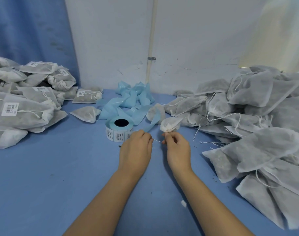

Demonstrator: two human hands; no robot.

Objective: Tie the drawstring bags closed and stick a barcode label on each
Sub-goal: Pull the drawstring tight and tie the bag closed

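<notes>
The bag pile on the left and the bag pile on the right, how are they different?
The left pile carries white barcode labels; the right pile shows none. Visible mouths in the left pile are drawn shut and tied; the right pile trails loose strings onto the table. Both hold filled, pale translucent drawstring bags.

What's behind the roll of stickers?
Behind the sticker roll lies a crumpled heap of pale blue backing strip, reaching back to the white wall. Anything under that heap is covered, so I cannot tell what is there.
</notes>
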